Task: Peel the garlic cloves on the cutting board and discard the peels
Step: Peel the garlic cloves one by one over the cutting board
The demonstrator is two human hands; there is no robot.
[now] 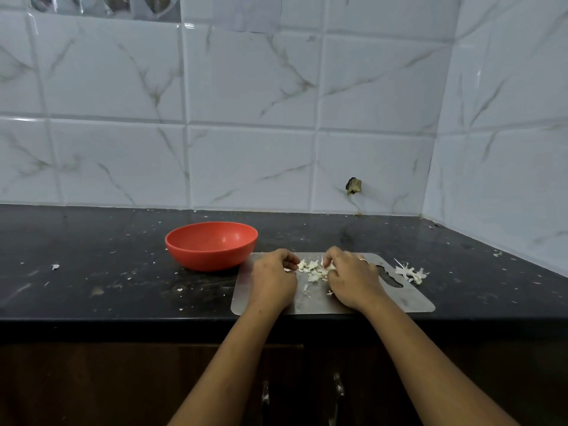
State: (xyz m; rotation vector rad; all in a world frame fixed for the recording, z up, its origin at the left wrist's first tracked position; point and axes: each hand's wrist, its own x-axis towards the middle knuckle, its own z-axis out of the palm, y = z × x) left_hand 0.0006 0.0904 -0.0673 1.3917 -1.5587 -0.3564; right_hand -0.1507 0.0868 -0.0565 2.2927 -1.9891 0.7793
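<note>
Steel cutting board (pixel 408 299) runs nine-to-three on our worktop (pixel 123 272); garlic cloves (pixel 313 270) sit mid-board, too small to read their axis. Our right hand (pixel 350 279) pinches one; our left hand (pixel 272 279) curls its fingers, grip hidden.

Countertop scene, inventory by kind. Two hands: the left hand (pixel 272 278) and the right hand (pixel 350 279), the latter bearing one ring (pixel 363 258). One steel cutting board (pixel 408 298). One red bowl (pixel 209 256). Two groups of garlic matter: one heap of garlic pieces and peels (pixel 315 270) on the board between the hands, its pieces too small and mingled to count, and one cluster of peels (pixel 412 272) on the counter just beside the board's right edge. One stray scrap (pixel 55 266) far left. Two cabinet handles (pixel 265 395) below. One hole in the tile (pixel 353 186).
</note>
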